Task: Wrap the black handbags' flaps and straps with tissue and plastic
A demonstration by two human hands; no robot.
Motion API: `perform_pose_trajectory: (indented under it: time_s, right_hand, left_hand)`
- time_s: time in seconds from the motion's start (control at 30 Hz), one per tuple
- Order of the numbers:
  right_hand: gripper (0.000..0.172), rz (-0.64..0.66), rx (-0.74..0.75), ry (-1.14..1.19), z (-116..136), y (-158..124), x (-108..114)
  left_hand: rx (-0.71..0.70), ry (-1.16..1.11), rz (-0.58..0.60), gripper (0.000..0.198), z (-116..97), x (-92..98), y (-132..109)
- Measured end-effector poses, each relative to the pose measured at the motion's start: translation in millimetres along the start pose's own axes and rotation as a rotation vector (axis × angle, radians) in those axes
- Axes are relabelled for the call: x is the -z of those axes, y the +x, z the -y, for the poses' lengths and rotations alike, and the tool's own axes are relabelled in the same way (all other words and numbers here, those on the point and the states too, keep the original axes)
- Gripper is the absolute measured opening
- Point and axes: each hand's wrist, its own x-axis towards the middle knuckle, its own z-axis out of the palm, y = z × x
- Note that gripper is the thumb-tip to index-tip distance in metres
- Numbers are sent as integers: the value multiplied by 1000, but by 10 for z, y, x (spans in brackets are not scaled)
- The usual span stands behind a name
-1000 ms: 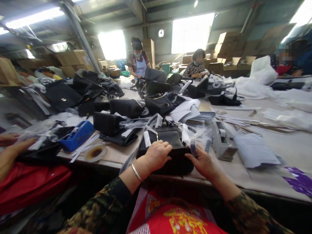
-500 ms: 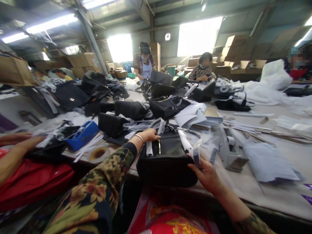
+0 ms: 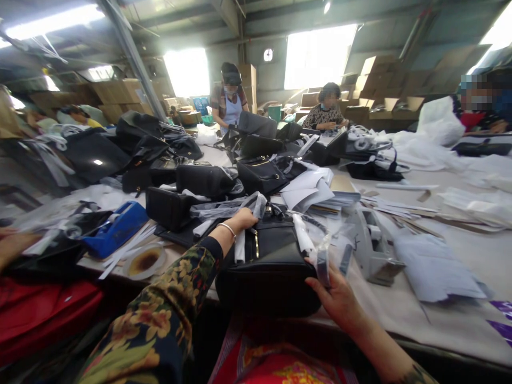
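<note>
A black handbag [image 3: 272, 266] lies at the near table edge right in front of me. My left hand [image 3: 242, 220] reaches over its far left corner, fingers curled on a strip of clear plastic wrap [image 3: 228, 205] beside the bag's top. My right hand [image 3: 336, 296] holds the bag's right side, with clear film and a white paper-wrapped strap [image 3: 304, 240] by its fingers. A silver bangle sits on my left wrist.
More black handbags [image 3: 204, 178] crowd the table's middle and far left. A blue tape dispenser [image 3: 114, 229] and a tape roll [image 3: 146, 261] lie at left. A grey tape dispenser [image 3: 374, 248] and paper sheets [image 3: 436, 266] lie right. Other people work at the far end, and another person's arm is at left.
My left hand went from the bag's near top forward to its far left corner and took the plastic wrap. The bag shifted slightly nearer. My right hand stayed on the bag's right side.
</note>
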Motion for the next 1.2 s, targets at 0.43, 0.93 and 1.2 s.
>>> perform_pose_trajectory:
  time_s: [0.43,0.93,1.2]
  right_hand:
    - [44,-7,15,-134,160,-296,45]
    - [32,217,-127,66,111,-219,181]
    - [35,187,-118,84,110,-229,161]
  left_hand:
    - [-100,90,-146,17,49,-88,-31]
    - [-89,1,31,29,244,158,-78]
    - [-742,-29,380,48,-270,724,-1459]
